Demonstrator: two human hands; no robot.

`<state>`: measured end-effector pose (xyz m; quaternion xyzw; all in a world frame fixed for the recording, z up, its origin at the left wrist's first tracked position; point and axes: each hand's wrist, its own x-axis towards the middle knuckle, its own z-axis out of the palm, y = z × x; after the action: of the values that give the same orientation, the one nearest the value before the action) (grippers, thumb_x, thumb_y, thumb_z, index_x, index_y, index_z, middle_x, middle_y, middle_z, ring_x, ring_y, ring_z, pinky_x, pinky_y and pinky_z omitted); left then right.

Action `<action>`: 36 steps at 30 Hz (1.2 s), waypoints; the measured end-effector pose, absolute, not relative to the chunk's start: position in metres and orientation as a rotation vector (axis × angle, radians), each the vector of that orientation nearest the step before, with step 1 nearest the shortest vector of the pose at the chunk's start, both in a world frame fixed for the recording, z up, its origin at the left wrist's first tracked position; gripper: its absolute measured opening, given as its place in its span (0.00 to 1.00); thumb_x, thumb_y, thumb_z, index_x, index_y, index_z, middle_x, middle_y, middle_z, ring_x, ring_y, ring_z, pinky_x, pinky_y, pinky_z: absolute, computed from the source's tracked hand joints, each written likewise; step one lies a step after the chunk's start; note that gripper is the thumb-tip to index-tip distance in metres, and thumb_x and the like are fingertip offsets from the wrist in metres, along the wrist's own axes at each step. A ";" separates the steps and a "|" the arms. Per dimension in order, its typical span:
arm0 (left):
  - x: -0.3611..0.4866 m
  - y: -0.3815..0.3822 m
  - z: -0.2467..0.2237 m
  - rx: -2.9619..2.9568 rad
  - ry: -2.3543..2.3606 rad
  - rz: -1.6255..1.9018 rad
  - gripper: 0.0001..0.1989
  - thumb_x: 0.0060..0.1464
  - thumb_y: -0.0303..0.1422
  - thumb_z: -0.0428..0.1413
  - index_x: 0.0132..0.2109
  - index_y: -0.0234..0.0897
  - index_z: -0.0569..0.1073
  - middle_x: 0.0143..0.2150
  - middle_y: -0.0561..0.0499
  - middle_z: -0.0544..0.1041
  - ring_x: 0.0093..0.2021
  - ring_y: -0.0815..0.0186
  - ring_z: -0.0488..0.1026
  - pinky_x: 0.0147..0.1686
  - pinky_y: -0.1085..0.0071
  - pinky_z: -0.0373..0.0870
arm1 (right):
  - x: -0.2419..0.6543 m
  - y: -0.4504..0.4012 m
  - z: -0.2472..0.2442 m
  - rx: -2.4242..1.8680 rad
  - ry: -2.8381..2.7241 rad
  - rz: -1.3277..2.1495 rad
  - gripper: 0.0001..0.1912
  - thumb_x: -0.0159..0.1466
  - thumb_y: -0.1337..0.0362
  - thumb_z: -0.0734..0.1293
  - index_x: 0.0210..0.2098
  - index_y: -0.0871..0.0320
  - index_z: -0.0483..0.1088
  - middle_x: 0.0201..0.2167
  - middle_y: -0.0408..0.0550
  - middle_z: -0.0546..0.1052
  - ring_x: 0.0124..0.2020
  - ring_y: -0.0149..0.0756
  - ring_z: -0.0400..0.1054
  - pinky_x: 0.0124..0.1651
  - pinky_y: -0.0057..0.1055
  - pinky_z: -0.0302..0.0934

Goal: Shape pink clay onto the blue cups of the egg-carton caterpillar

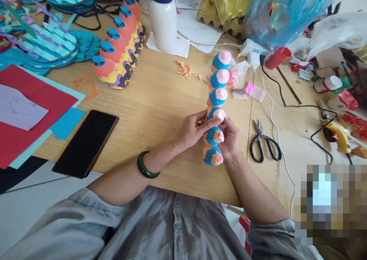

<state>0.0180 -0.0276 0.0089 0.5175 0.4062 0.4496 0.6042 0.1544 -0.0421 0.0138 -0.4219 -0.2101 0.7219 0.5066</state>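
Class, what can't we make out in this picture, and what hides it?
Left hand and right hand, head view: some fingertips, hidden behind the painted bumpy strip.
Strip's underside, head view: turned away from the camera.
Red sheet, head view: cut off by the left edge.
Blue bag, head view: contents blurred by creased plastic.

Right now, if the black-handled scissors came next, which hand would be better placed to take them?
Probably the right hand: the black-handled scissors lie just to its right, blades pointing away, while the left hand grips the egg-carton strip from its left side.
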 end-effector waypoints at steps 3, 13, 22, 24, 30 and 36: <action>0.017 -0.028 0.011 1.197 0.895 1.040 0.33 0.54 0.66 0.62 0.34 0.37 0.74 0.29 0.53 0.70 0.32 0.68 0.65 0.31 0.71 0.64 | 0.156 -0.042 0.013 -1.011 -0.527 1.734 0.13 0.66 0.48 0.70 0.34 0.49 0.76 0.23 0.42 0.78 0.31 0.42 0.78 0.39 0.42 0.77; 0.014 -0.026 0.012 1.167 0.841 1.032 0.30 0.64 0.62 0.55 0.37 0.36 0.76 0.35 0.50 0.76 0.38 0.65 0.72 0.41 0.69 0.72 | 0.158 -0.041 0.009 -1.016 -0.632 1.543 0.15 0.63 0.49 0.75 0.30 0.51 0.74 0.29 0.40 0.79 0.31 0.36 0.74 0.40 0.39 0.74; 0.014 -0.024 0.005 1.125 0.839 1.028 0.29 0.66 0.61 0.54 0.37 0.38 0.75 0.35 0.50 0.77 0.39 0.65 0.73 0.40 0.69 0.72 | 0.153 -0.042 0.008 -1.029 -0.743 1.448 0.16 0.65 0.46 0.75 0.32 0.50 0.75 0.28 0.40 0.78 0.32 0.37 0.74 0.41 0.39 0.74; 0.014 -0.023 0.007 1.128 0.841 1.013 0.30 0.65 0.62 0.54 0.38 0.38 0.76 0.34 0.51 0.77 0.38 0.65 0.73 0.40 0.69 0.72 | 0.152 -0.043 0.009 -1.032 -0.772 1.410 0.17 0.65 0.47 0.76 0.30 0.50 0.74 0.26 0.39 0.76 0.29 0.34 0.71 0.38 0.36 0.71; 0.012 -0.021 0.013 1.210 0.883 1.020 0.29 0.65 0.61 0.54 0.32 0.38 0.72 0.31 0.51 0.75 0.35 0.66 0.72 0.39 0.70 0.71 | 0.152 -0.048 0.010 -1.081 -0.871 1.274 0.15 0.67 0.50 0.76 0.28 0.50 0.78 0.27 0.38 0.75 0.28 0.30 0.65 0.36 0.31 0.65; 0.009 -0.020 0.007 1.239 0.931 0.970 0.25 0.65 0.55 0.56 0.32 0.38 0.72 0.32 0.51 0.77 0.36 0.66 0.75 0.38 0.71 0.72 | 0.151 -0.052 0.012 -1.207 -0.950 1.153 0.14 0.67 0.51 0.76 0.30 0.50 0.81 0.28 0.40 0.78 0.30 0.32 0.67 0.38 0.32 0.65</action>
<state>0.0089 -0.0196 0.0070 0.5367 0.4032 0.4203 0.6106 0.1507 -0.0517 0.0119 -0.5148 -0.4054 0.4919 0.5733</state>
